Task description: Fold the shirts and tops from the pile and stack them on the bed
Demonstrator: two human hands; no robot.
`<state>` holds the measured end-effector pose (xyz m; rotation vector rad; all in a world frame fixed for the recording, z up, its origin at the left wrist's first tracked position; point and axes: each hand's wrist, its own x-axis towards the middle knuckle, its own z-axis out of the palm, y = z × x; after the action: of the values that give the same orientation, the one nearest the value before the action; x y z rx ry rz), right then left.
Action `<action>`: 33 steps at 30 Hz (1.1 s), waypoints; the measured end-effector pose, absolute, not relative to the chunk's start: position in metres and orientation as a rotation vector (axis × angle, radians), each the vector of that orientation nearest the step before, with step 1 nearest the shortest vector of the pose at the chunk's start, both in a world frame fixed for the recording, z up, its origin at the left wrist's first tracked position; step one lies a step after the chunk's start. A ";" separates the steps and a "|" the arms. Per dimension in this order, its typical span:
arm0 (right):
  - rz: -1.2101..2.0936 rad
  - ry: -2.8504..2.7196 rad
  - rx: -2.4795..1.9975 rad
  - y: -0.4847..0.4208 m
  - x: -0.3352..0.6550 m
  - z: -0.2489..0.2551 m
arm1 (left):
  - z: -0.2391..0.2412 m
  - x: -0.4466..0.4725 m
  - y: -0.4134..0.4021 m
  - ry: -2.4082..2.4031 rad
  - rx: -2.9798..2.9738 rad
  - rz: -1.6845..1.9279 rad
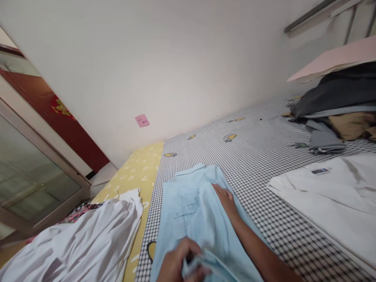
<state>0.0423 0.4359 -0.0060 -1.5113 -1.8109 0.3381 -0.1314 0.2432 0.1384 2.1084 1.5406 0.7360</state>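
A light blue shirt [182, 192] lies lengthwise on the bed with its collar end away from me, its right side partly folded inward. Close to me at the bottom, my left hand [182, 258] is closed round a bunched, slightly lifted part of the shirt. My right hand [225, 197] reaches farther up along the fold on the right side. Its fingers are bent at the fabric edge and partly hidden there, seemingly gripping it.
Rumpled white clothing [88, 243] lies on the yellow patterned sheet [143, 160] at left. A folded white garment [329, 196] rests at right on the checked sheet [252, 156]. Beyond it sit piled dark clothes [337, 94] under a pink board [340, 56]. A white wall [188, 70] stands behind the bed.
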 end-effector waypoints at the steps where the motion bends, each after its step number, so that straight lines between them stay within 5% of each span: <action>1: 0.342 -1.792 -1.502 0.439 0.043 -0.009 | 0.144 -0.131 0.254 1.598 1.969 0.865; 8: 0.383 -1.643 -1.366 0.452 0.050 -0.018 | 0.138 -0.131 0.357 1.357 1.181 1.142; 20: 0.491 -1.474 -1.171 0.453 0.060 -0.010 | 0.133 -0.159 0.387 2.098 1.621 1.072; 25: 0.516 -1.406 -1.153 0.447 0.063 0.002 | 0.113 -0.109 0.356 2.032 2.380 0.619; 29: 0.532 -1.317 -1.167 0.438 0.068 0.018 | 0.077 -0.094 0.348 1.755 2.500 0.181; 33: 0.422 -1.414 -1.172 0.422 0.067 0.036 | 0.047 -0.103 0.352 1.772 2.527 0.110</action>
<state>0.0668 0.4222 0.0364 -1.1723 -1.4138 0.4217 -0.1026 0.3522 0.0471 2.5274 1.7723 0.1097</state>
